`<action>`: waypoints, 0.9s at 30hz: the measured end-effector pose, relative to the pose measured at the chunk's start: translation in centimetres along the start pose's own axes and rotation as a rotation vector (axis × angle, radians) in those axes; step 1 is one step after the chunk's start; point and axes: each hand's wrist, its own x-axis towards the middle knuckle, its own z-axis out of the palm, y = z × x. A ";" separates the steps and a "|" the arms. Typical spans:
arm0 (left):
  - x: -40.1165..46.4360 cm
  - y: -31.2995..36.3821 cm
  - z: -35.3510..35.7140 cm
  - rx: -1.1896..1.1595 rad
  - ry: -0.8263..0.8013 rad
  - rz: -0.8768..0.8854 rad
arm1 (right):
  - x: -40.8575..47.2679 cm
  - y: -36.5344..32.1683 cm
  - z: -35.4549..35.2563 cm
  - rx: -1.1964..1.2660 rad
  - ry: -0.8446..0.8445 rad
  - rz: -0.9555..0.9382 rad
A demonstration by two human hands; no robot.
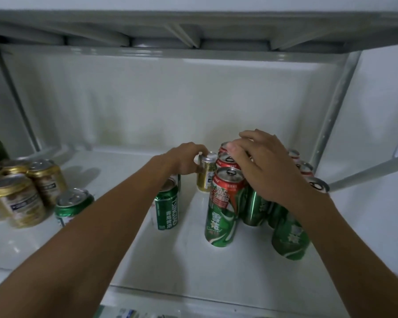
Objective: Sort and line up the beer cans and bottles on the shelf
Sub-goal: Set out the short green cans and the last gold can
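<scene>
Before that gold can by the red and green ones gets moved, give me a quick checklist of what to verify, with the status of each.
1. Left hand grips the small gold can: ok.
2. Gold can upright: ok.
3. Right hand rests on the tall red-and-green cans, steadying them: ok.
4. Bare white shelf floor leads left toward the gold can group: ok.
5. Green Tsingtao can under the left forearm, knock risk: not ok.
6. Gold can's back side free: cannot tell.

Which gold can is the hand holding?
The lone gold can in the middle, gripped near its top by the left hand. The other gold cans stand untouched at the shelf's left end.
</scene>
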 end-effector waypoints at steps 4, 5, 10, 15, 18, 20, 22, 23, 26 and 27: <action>-0.7 -1.6 -0.5 0.020 0.007 -0.034 | 0.2 -0.6 0.4 0.046 0.065 -0.049; -0.9 -2.1 -0.7 0.007 0.023 -0.039 | 0.3 -1.0 0.5 0.071 0.083 -0.058; -1.7 -4.5 -1.3 0.030 -0.076 -0.136 | 1.1 -4.1 1.6 0.012 -0.066 -0.158; -2.3 -5.4 -1.2 -0.022 -0.066 -0.102 | 1.5 -9.1 3.1 -0.408 -0.460 -0.344; -2.6 -5.1 -1.4 -0.018 -0.116 -0.070 | 2.4 -10.9 3.6 -0.481 -0.452 -0.297; -2.5 -5.4 -1.2 -0.041 -0.115 -0.077 | 2.5 -10.9 3.4 -0.488 -0.527 -0.246; -2.5 -5.5 -1.0 -0.065 -0.103 -0.095 | 1.9 -10.4 3.1 -0.506 -0.608 -0.213; -2.4 -5.6 -0.9 -0.069 -0.098 -0.102 | 1.6 -10.1 3.0 -0.523 -0.610 -0.218; -2.2 -5.7 -0.8 -0.088 -0.088 -0.103 | 1.4 -9.5 3.0 -0.492 -0.525 -0.225; -2.2 -5.8 -0.8 -0.093 -0.087 -0.099 | 1.4 -9.5 3.2 -0.450 -0.483 -0.228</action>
